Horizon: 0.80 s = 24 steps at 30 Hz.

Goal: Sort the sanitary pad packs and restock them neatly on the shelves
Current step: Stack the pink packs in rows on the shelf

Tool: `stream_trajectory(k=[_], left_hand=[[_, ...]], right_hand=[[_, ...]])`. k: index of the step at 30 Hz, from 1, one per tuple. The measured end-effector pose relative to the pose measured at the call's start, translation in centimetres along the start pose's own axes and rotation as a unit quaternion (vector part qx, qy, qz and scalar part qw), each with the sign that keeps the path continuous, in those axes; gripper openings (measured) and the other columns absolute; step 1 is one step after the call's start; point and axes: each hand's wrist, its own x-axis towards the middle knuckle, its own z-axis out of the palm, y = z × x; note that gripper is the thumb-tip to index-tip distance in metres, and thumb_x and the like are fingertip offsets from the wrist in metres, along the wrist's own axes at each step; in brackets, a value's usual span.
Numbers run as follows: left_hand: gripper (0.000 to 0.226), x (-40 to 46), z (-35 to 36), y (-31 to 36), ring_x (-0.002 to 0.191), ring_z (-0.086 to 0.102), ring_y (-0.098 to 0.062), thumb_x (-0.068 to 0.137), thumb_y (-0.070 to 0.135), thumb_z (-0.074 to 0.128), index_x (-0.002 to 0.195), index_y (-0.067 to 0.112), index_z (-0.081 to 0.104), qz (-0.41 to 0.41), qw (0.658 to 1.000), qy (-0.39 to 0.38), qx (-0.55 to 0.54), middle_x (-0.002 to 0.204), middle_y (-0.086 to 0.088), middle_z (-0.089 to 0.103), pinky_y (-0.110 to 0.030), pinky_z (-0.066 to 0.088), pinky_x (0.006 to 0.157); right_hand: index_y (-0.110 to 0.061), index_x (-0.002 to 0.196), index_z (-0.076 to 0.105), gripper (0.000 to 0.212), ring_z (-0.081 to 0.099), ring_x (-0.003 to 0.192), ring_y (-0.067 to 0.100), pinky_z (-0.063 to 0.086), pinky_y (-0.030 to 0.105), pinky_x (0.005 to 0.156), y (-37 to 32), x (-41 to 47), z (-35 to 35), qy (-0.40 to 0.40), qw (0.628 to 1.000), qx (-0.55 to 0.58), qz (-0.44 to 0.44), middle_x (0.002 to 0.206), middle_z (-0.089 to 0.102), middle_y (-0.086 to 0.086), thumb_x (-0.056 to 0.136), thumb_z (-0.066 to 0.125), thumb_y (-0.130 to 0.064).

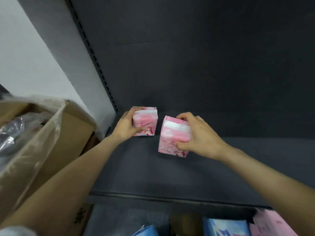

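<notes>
Fingers of the left hand are gripping one pink pad pack by the shelf upright; the right hand is clasping another pink pack beside it (tilted). Releasing now, that one is probably toppling.

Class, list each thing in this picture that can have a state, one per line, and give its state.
left hand: grips the left pink pack
right hand: grips the right pink pack
left pink pack: upright on the shelf, held
right pink pack: on the shelf, held, apart from the left one
cardboard box: open, clear plastic liner showing
shelf: holds just the two pink packs
</notes>
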Motion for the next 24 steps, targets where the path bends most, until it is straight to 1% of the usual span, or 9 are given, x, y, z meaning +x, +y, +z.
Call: stream_trajectory(k=[2,5,7,9,12,15,18,21,24], left_hand=[[0.070,0.7,0.6,-2.1,0.124,0.046,-0.037,0.076,0.016,0.078,0.138,0.020,0.046,-0.003,0.995,0.024,0.097,0.140,-0.018,0.039,-0.042,0.046,0.095],[0.072,1.4,0.9,-3.9,0.130,0.043,-0.039,0.070,0.010,0.079,0.136,0.007,0.049,0.105,0.948,0.065,0.292,0.147,-0.022,0.036,-0.050,0.051,0.084],[0.076,2.2,1.3,-4.5,0.135,0.040,-0.033,0.074,0.011,0.075,0.143,0.010,0.041,0.171,0.923,0.044,0.342,0.149,-0.017,0.037,-0.050,0.041,0.100],[0.075,2.6,1.8,-4.1,0.147,0.013,-0.021,0.090,0.018,0.056,0.152,0.020,0.013,0.133,0.930,-0.009,0.342,0.159,-0.004,0.015,-0.046,0.021,0.114],[0.073,4.9,2.0,-3.6,0.147,-0.007,-0.013,0.097,0.022,0.043,0.151,0.030,-0.006,0.034,0.953,-0.067,0.294,0.160,0.009,-0.006,-0.042,0.017,0.117],[0.064,7.4,1.4,-3.0,0.147,0.002,-0.017,0.098,0.021,0.045,0.152,0.028,0.010,0.019,0.981,-0.075,0.178,0.160,0.004,0.006,-0.031,0.013,0.117],[0.046,7.6,0.2,-2.9,0.145,0.013,-0.013,0.101,0.021,0.041,0.147,0.022,0.034,-0.011,0.997,-0.061,0.049,0.157,0.004,0.023,-0.018,0.004,0.112],[0.040,6.8,-1.2,-3.8,0.141,0.024,-0.007,0.095,0.053,0.043,0.132,0.041,0.051,-0.056,0.992,-0.078,-0.086,0.152,0.011,0.032,-0.026,0.009,0.117],[0.062,6.3,-2.3,-4.5,0.139,0.030,-0.007,0.073,0.085,0.039,0.120,0.051,0.059,-0.099,0.981,-0.069,-0.154,0.151,0.015,0.033,-0.038,0.020,0.118]], right_hand=[[-0.023,0.130,0.041,0.072,0.040,0.107,0.010,0.036,0.021,0.083,-0.1,2.3,2.2,-0.023,1.000,-0.006,-0.002,0.107,0.047,-0.014,0.069,0.078,-0.026],[-0.021,0.132,0.044,0.075,0.046,0.112,0.013,0.035,0.018,0.086,0.1,5.3,4.8,-0.047,0.998,-0.028,-0.025,0.122,0.050,-0.005,0.067,0.080,-0.028],[-0.022,0.134,0.045,0.076,0.048,0.111,0.012,0.037,0.017,0.088,0.2,6.8,5.9,-0.055,0.997,-0.031,-0.035,0.125,0.048,-0.004,0.067,0.081,-0.028],[-0.023,0.137,0.043,0.078,0.048,0.113,0.011,0.038,0.016,0.090,0.4,7.6,6.7,-0.056,0.997,-0.034,-0.044,0.130,0.045,-0.003,0.069,0.081,-0.030],[-0.023,0.139,0.038,0.082,0.045,0.118,0.014,0.035,0.016,0.092,1.1,8.9,7.5,-0.050,0.997,-0.036,-0.035,0.135,0.040,-0.001,0.070,0.082,-0.030],[-0.029,0.136,0.036,0.083,0.046,0.114,0.017,0.041,0.028,0.093,1.4,9.8,7.8,-0.070,0.997,-0.038,-0.006,0.129,0.042,-0.001,0.068,0.083,-0.034],[-0.031,0.132,0.037,0.081,0.046,0.110,0.014,0.040,0.027,0.088,1.7,10.1,7.6,-0.075,0.997,-0.022,0.007,0.122,0.046,-0.003,0.066,0.085,-0.033],[-0.024,0.136,0.035,0.087,0.046,0.115,0.014,0.039,0.025,0.092,1.7,11.0,8.0,-0.058,0.998,-0.009,0.028,0.125,0.046,-0.003,0.066,0.086,-0.030],[-0.018,0.138,0.033,0.092,0.044,0.120,0.013,0.034,0.019,0.088,1.0,13.1,9.5,-0.024,0.997,0.036,0.063,0.131,0.044,-0.002,0.064,0.087,-0.026]])
